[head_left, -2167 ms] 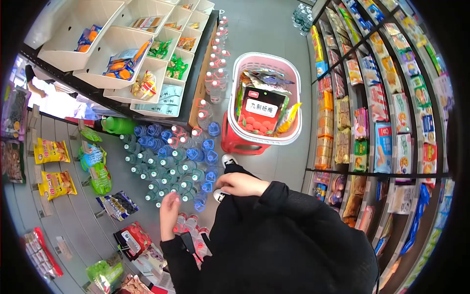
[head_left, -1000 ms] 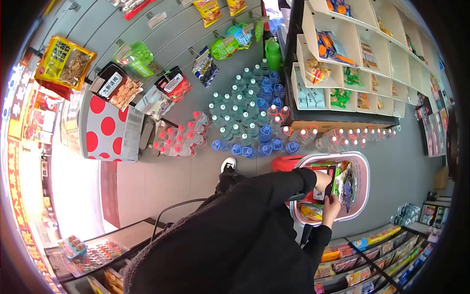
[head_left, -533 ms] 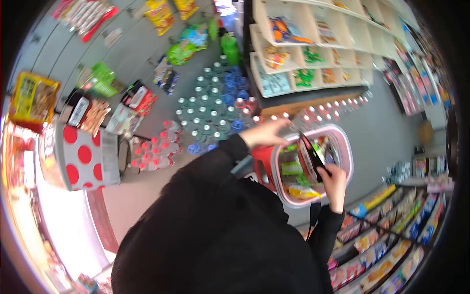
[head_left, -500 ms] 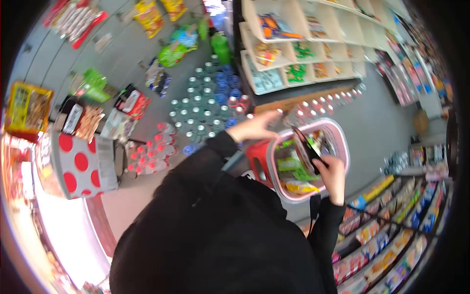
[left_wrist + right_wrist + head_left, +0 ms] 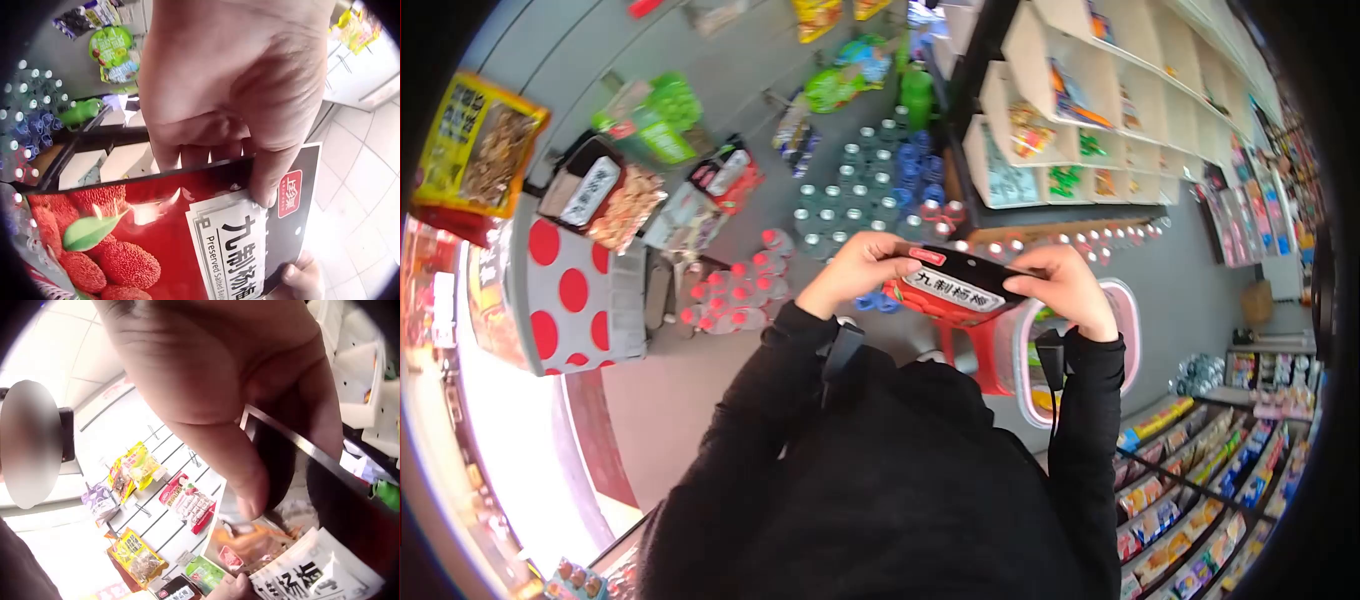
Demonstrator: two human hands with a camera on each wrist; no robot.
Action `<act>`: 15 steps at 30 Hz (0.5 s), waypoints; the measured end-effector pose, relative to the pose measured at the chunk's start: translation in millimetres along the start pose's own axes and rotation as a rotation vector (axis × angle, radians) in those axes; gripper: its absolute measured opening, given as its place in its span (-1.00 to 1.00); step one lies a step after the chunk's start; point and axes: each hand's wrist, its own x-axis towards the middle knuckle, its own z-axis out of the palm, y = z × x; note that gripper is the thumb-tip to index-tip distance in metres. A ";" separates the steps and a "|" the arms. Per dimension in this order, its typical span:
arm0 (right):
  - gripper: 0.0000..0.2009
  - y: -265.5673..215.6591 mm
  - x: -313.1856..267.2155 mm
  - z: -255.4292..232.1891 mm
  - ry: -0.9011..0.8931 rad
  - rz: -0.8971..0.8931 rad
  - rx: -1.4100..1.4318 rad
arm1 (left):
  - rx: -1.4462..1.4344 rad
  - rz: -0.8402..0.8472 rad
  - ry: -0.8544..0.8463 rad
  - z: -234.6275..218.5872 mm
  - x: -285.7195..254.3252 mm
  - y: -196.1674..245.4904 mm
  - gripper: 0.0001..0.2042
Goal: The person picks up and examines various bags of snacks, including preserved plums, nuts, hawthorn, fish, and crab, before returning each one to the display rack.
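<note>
Bayberry pouch (image 5: pixel 952 288) mid-air: left hand (image 5: pixel 862 270) pinching its 9 o'clock end, right hand (image 5: pixel 1068 288) its 3; shopping basket (image 5: pixel 1134 335) at 4. I'd watch for a drop if either pinch loosens.

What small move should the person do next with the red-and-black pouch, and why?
Probably carry the red-and-black pouch toward the slatted wall: the left hand and right hand both pinch it, clear of the basket, and a similar-looking packet hangs at that wall.
</note>
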 end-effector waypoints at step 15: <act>-0.75 38.4 167.1 233.9 -0.143 -0.007 0.759 | -0.082 -0.131 0.678 -177.2 -146.5 -20.4 -0.82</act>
